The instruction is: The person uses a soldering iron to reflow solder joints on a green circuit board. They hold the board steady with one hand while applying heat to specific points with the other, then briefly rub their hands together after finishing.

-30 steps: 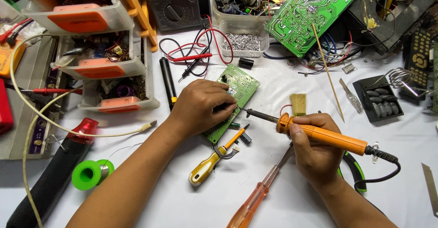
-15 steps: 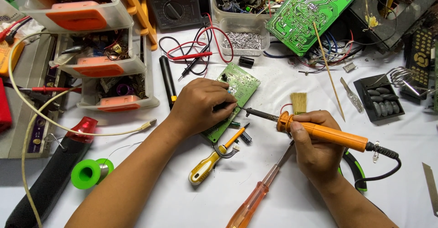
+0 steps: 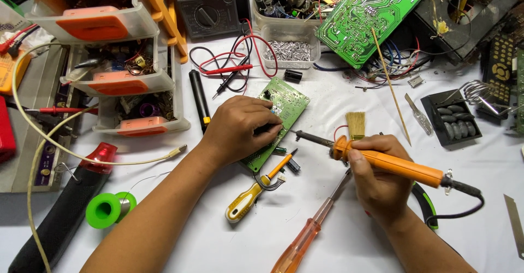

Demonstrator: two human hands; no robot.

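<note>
The right hand (image 3: 382, 183) has a closed grip around the orange handle of a soldering iron (image 3: 390, 161). The thumb lies along the top of the handle, and the other fingers wrap under it. The dark tip of the iron points to the left, toward the edge of a small green board (image 3: 284, 106), and it stops just beside this edge; I cannot tell if it touches. A black cord leaves the back end of the iron and curves down to the right.

The left hand (image 3: 240, 128) lies flat on the small board and presses it down on the bench (image 3: 349, 240), which has a white cover. The fingers are bent over the board's right edge, so this grip is closed on the board. The board lies in the middle of the bench, tilted, and its upper corner shows beyond the knuckles.

Just below the board there is a yellow screwdriver (image 3: 248, 199), and near it a longer orange screwdriver (image 3: 305, 237) lies under the right hand. A small brush (image 3: 356, 124) stands just above the iron. At the left are a green solder spool (image 3: 103, 210) and drawers (image 3: 123, 76) with orange fronts. Further back there are a multimeter (image 3: 210, 5) and a big green board (image 3: 368, 16).
</note>
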